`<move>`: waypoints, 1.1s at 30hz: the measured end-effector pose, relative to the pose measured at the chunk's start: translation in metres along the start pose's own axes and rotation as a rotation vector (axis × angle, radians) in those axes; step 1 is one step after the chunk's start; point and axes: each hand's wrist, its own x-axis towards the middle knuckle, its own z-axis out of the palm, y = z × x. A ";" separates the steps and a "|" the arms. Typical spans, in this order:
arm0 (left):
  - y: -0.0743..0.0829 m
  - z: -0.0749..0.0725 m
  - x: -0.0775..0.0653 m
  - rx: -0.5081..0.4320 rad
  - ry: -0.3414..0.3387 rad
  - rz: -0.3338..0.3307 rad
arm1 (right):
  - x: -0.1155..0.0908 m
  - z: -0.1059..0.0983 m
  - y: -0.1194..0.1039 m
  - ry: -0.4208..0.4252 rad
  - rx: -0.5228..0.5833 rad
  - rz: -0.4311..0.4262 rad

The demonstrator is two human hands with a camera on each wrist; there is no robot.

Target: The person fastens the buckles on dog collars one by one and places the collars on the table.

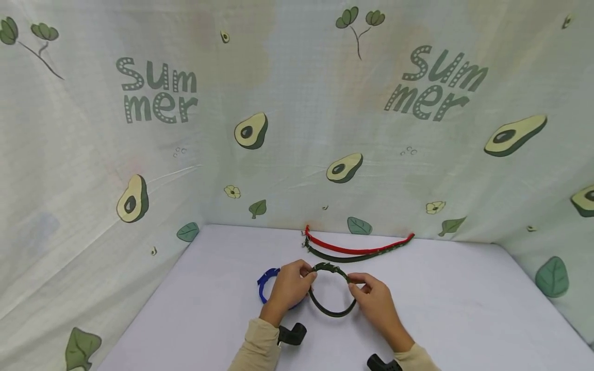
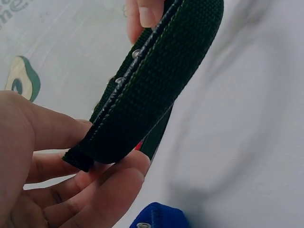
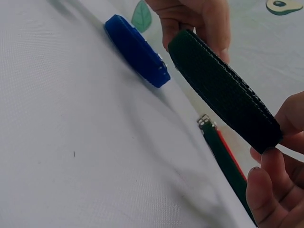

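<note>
A dark green woven collar [image 1: 332, 313], closed into a loop, is held between both hands above the white table. My left hand [image 1: 291, 284] pinches its left side; my right hand [image 1: 375, 300] pinches the right side between thumb and fingers. Small metal eyelets [image 2: 119, 80] line the strap in the left wrist view. Beside and partly behind the left hand lies a blue collar [image 1: 263, 282], also looped, seen whole in the right wrist view [image 3: 135, 52].
Near the back edge of the table, a red strap [image 1: 352, 251] and a dark green strap [image 1: 343, 259] lie stretched out side by side, buckles at the left. Behind them hangs a cloth [image 1: 297, 196] printed with avocados and leaves.
</note>
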 end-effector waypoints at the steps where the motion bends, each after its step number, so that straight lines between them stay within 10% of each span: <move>1: 0.000 0.001 -0.001 0.020 0.014 0.007 | 0.000 0.000 0.000 0.000 -0.006 0.005; 33: -0.009 0.009 -0.002 0.139 0.101 0.010 | 0.000 0.000 0.001 -0.098 -0.041 0.121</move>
